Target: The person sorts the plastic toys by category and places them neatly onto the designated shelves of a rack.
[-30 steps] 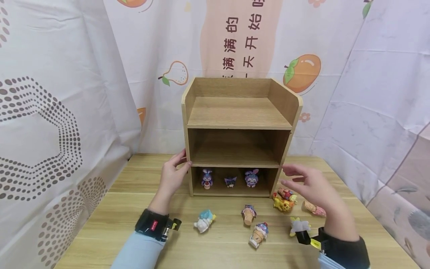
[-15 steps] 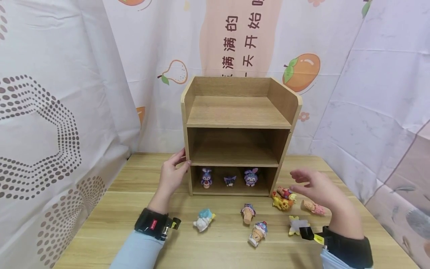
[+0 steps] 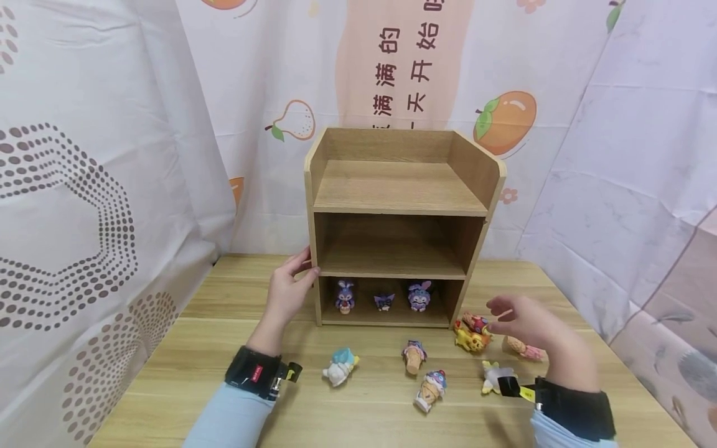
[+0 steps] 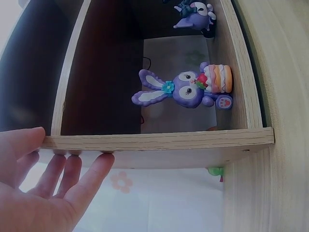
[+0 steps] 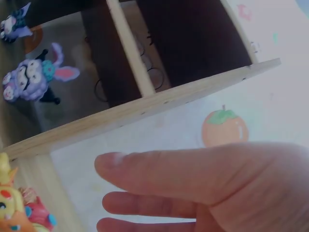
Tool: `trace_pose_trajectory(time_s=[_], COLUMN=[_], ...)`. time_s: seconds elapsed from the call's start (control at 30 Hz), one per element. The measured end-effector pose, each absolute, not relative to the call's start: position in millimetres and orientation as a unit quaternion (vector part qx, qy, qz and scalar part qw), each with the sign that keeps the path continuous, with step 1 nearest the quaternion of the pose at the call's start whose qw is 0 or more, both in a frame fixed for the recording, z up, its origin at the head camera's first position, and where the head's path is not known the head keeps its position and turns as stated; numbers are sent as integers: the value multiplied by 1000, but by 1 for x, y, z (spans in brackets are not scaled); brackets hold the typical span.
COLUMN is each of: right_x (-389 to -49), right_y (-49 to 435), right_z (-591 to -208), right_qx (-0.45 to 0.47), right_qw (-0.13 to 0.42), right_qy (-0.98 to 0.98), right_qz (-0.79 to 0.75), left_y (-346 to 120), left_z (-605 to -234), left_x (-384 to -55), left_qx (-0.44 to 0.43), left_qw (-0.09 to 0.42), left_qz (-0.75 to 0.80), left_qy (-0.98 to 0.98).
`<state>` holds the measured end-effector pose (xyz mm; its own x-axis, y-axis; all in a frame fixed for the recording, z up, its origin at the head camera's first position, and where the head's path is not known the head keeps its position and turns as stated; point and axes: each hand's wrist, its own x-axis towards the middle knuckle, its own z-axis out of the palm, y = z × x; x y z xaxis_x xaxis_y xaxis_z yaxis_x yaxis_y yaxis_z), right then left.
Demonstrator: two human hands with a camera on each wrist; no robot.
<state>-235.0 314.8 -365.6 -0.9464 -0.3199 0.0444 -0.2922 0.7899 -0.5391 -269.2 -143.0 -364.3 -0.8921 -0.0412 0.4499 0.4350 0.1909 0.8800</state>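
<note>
Left hand [image 3: 285,292] was at the left side of the wooden shelf [image 3: 398,186], fingers spread along its outer face, thumb at its front edge. Right hand [image 3: 529,323] hung in the air to the shelf's right, loosely bent, thumb apart from the fingers, near the yellow figurine [image 3: 470,340] by the shelf's right front corner. Three purple figurines [image 3: 419,297] stood in its bottom compartment; a blue-and-white figurine [image 3: 338,368] lay in front, leftward.
</note>
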Motion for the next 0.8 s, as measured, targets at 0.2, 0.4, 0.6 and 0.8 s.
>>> trace_pose_trajectory(time_s=[0.2,0.4,0.6,0.8], right_x=[-243,-249,-251,-253], right_y=[318,319,316,310], right_z=[-379,-390,-396,-402], right_qx=[-149,-134,-109,-113], right_qw=[43,67,102,108], right_qy=[950,955,953,949], right_qz=[-273,-257,-263,-275], left_y=[-143,-143,-143,-143], left_z=[-366,-365,-365,-365], left_x=[-271,-270,-271,-271], left_qx=[-132,-133,-135,-136], left_qw=[190,184,188,193], left_qz=[-627,-631,-628,-623], left_qy=[-744,-742,-743,-746])
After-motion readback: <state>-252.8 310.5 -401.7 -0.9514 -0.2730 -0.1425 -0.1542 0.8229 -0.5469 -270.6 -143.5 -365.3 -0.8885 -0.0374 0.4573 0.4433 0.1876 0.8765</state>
